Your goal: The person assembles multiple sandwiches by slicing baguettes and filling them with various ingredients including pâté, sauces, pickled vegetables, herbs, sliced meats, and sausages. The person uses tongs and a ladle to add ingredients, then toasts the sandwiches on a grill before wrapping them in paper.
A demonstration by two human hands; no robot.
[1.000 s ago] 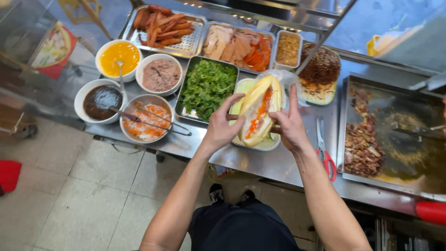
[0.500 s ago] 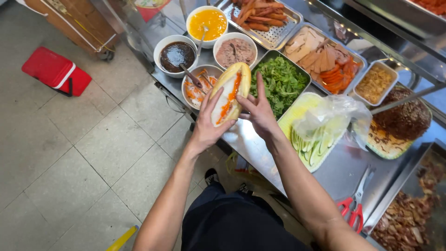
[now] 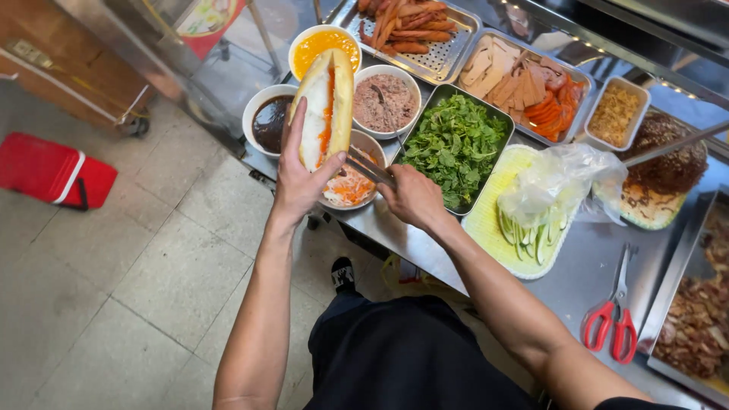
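The right hand point(image 3: 414, 199) has left the sandwich point(image 3: 325, 106) and is now gripping tongs point(image 3: 370, 168) mid-frame; the left hand point(image 3: 298, 178) is clasping the sandwich upright above the bowls.

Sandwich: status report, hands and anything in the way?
Left hand holds sandwich over bowls. Right hand grips tongs at pickle bowl. Nothing in the way.
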